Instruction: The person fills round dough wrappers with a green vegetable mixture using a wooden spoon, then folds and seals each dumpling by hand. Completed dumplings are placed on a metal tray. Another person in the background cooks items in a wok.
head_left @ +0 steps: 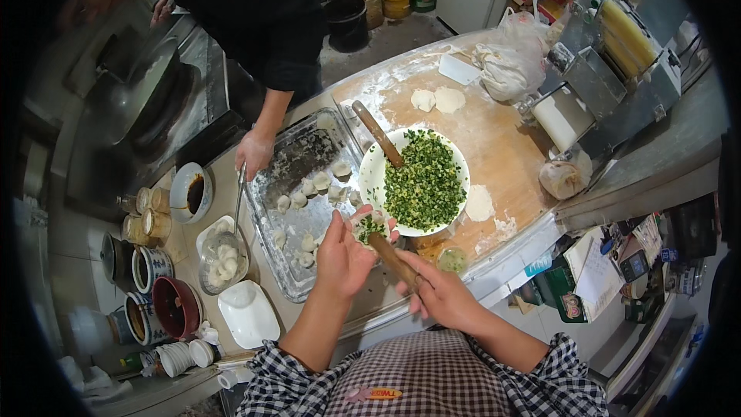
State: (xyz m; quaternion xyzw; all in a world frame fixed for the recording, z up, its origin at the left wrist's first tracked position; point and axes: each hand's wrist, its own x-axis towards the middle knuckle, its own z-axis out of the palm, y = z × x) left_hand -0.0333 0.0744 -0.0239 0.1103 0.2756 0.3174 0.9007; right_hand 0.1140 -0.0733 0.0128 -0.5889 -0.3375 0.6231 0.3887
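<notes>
My left hand [344, 260] cups a round dough wrapper [377, 221] that carries chopped green filling [365, 228]. In my right hand [443, 288] is a wooden spatula [399, 263], its tip pressed onto that filling. Just beyond both hands stands a white bowl [370, 181] heaped with chopped greens and yellowish bits [425, 185]; a second wooden stick [376, 132] leans in it. Several folded dumplings [321, 180] lie on a floured metal tray [272, 127] to the left. A loose wrapper [479, 203] rests on the board right of the bowl.
Opposite, another person's hand [255, 152] holds a wire strainer [222, 260] with dumplings over a white dish. Two wrappers [438, 100] and a white scraper [458, 69] lie on the floured board [509, 150]. A dough-rolling machine [608, 69] borders it. Jars [155, 223] and bowls crowd the left.
</notes>
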